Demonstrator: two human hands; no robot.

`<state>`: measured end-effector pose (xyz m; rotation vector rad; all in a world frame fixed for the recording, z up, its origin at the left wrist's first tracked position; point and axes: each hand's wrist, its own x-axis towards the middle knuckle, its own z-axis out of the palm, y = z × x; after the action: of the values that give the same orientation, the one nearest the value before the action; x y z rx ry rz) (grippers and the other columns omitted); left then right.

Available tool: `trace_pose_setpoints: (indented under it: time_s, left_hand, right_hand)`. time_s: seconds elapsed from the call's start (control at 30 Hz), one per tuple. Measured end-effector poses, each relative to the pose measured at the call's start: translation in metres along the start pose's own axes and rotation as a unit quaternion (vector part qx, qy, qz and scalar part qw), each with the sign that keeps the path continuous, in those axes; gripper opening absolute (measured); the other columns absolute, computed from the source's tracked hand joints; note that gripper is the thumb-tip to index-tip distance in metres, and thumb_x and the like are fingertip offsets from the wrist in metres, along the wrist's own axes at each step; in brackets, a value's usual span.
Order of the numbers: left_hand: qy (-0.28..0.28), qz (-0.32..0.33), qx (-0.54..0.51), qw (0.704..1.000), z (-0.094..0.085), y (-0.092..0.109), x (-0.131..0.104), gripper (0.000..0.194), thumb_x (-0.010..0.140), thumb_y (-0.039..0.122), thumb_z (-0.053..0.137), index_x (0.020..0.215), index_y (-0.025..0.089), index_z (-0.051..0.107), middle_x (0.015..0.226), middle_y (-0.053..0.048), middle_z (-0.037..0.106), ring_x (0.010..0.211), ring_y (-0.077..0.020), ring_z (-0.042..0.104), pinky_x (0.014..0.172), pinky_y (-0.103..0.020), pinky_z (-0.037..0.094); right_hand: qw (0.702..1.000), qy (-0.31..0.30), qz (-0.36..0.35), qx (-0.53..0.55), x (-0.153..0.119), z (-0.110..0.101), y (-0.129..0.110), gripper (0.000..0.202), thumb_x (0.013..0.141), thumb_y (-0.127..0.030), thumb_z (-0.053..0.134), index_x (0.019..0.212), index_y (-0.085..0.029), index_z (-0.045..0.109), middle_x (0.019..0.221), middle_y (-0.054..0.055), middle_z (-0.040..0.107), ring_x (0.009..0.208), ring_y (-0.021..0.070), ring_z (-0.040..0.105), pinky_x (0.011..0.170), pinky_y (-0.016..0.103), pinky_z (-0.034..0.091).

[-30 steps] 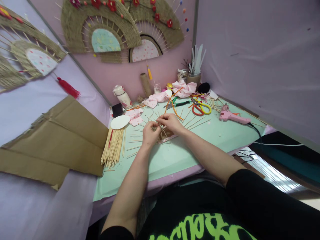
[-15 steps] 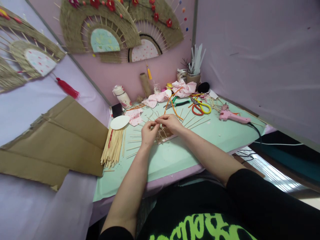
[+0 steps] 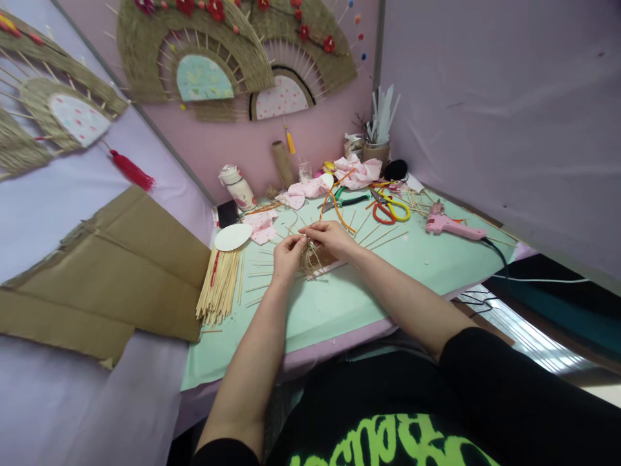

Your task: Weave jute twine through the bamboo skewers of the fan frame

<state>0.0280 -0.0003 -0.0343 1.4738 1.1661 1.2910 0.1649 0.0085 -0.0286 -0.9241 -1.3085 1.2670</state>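
Note:
On the green tabletop lies a half-round fan frame of thin wooden sticks (image 3: 380,239) spreading out from a brown base (image 3: 320,260). Over its middle, my left hand (image 3: 288,257) is closed in a pinch, its fingertips close to those of my right hand (image 3: 332,237). My right hand is closed too, thumb and forefinger together. A tangle of pale twine (image 3: 310,260) hangs below the fingers and lies over the base. The strand at the fingertips is thin and partly hidden by the hands.
Left stand a bundle of wooden sticks (image 3: 219,291) under a white oval card (image 3: 233,237), and a large cardboard sheet (image 3: 111,272). Behind are scissors (image 3: 391,208), green-handled pliers (image 3: 353,200), pink cloth (image 3: 356,171) and a bottle (image 3: 237,188). A pink glue gun (image 3: 453,226) with its cord lies right.
Both hands have shifted very slightly left, still pinched close together. The twine below them looks more bunched over the base.

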Motion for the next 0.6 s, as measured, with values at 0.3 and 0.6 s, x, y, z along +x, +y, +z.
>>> trace_pose_setpoints:
  time_s: [0.3, 0.6]
  left_hand:
    - [0.03, 0.044, 0.083, 0.995, 0.0017, -0.0036, -0.0003, 0.014, 0.071, 0.03, 0.059, 0.073, 0.016, 0.061, 0.072, -0.002, 0.062, 0.068, -0.0126, 0.055, 0.067, -0.025, 0.044]
    - [0.059, 0.164, 0.214, 0.961, -0.0003, -0.0023, -0.003, 0.007, 0.074, 0.019, 0.053, 0.069, 0.018, 0.058, 0.072, -0.002, 0.059, 0.073, -0.014, 0.054, 0.07, -0.026, 0.042]
  right_hand:
    - [0.998, 0.018, -0.011, -0.056, -0.001, 0.0025, -0.0071, 0.02, 0.07, -0.024, 0.059, 0.083, -0.014, 0.071, 0.072, 0.001, 0.066, 0.057, 0.0072, 0.048, 0.059, 0.022, 0.04]
    - [0.998, 0.031, -0.017, -0.047, -0.0012, 0.0047, -0.0042, 0.031, 0.064, -0.014, 0.059, 0.096, -0.012, 0.059, 0.065, -0.003, 0.059, 0.06, 0.0081, 0.053, 0.06, 0.021, 0.042]
